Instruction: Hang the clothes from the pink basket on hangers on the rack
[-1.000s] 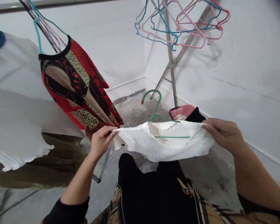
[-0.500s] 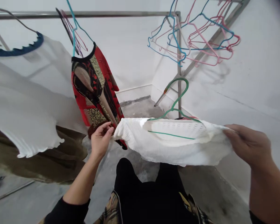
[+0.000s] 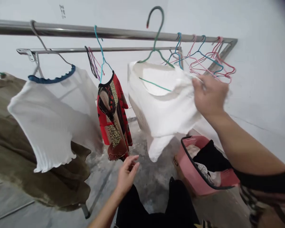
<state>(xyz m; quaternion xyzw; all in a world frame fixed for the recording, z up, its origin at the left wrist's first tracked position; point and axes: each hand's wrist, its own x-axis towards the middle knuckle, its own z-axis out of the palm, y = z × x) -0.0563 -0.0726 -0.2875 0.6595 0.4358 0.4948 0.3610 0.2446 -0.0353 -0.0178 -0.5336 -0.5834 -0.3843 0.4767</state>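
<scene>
Since half a second ago, I am lifting the white top [image 3: 166, 104] on its green hanger [image 3: 155, 38] up to the rail [image 3: 85, 31], the hook reaching above it. Right hand [image 3: 210, 95] is pinching the top's shoulder, while my left hand [image 3: 128, 172] is hanging low, fingers loose and empty, near the pink basket [image 3: 192, 177]

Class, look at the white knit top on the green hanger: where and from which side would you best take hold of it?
Probably grip the white knit top at its shoulder edge from the right, where the right hand holds it; the green hanger stiffens that part.
</scene>
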